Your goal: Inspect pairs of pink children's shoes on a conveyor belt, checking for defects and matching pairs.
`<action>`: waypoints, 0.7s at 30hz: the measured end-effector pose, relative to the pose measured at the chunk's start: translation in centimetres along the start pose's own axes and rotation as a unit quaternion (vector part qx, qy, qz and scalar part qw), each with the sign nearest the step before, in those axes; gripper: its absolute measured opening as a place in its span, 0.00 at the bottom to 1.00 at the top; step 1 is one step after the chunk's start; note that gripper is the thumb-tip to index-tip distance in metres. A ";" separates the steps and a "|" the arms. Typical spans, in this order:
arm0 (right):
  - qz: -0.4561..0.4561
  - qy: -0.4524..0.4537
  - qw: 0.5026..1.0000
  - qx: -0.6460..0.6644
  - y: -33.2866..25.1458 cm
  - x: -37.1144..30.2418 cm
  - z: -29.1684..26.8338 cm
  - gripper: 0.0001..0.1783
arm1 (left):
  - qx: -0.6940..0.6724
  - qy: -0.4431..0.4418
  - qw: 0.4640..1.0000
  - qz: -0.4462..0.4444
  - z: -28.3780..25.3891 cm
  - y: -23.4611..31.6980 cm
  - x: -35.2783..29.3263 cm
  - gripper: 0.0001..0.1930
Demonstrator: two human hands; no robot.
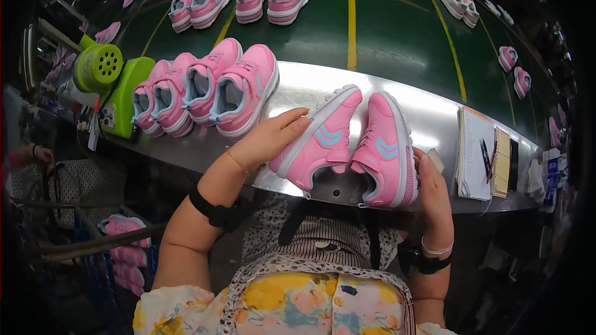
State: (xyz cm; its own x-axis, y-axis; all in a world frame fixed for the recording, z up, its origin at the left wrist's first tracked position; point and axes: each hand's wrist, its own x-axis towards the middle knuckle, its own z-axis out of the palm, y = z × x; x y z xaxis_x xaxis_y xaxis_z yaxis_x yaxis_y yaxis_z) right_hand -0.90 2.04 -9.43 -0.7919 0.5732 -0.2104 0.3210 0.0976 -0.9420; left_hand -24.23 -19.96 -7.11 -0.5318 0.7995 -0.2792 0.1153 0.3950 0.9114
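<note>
A pair of pink children's sneakers with pale blue chevrons and light grey soles is between my hands at the metal table's near edge. My left hand [270,139] grips the left sneaker [324,139] by its sole side. On the other side, my right hand [433,189] is closed against the heel and sole of the right sneaker [385,149]; its fingers are partly hidden. Both shoes are tilted with their toes pointing away from me and their soles facing outward. Just left of my left hand stand several more pink sneakers [248,90] in a row.
A lime-green device [133,90] stands at the left. Beyond the metal table [304,80], a green belt [316,31] with yellow lines carries more shoes. A notebook [475,155] with pens lies at the right. At lower left, pink shoes [127,254] sit on a rack; another person's hand [43,156] shows nearby.
</note>
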 end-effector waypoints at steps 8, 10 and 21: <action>-0.021 0.158 0.986 -0.046 2.4 0.1 -2.1 0.26 | -0.105 -0.030 0.994 -0.028 0.0 0.3 0.4 0.30; 0.009 0.057 0.996 0.069 1.1 0.1 -1.0 0.27 | -0.116 -0.034 0.992 -0.033 -0.1 0.3 0.5 0.30; -0.013 -0.023 0.996 0.089 0.7 1.6 1.5 0.28 | -0.052 -0.002 0.997 -0.058 0.2 0.4 0.5 0.30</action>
State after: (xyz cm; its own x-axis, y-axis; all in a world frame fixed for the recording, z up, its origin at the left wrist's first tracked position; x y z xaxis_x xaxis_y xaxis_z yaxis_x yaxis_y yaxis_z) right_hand -2.70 1.81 -10.84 -0.8226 0.5346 -0.1938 0.2069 -0.0360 -0.9777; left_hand -24.30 -19.30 -6.95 -0.5327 0.7534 -0.3855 -0.0348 0.4357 0.8994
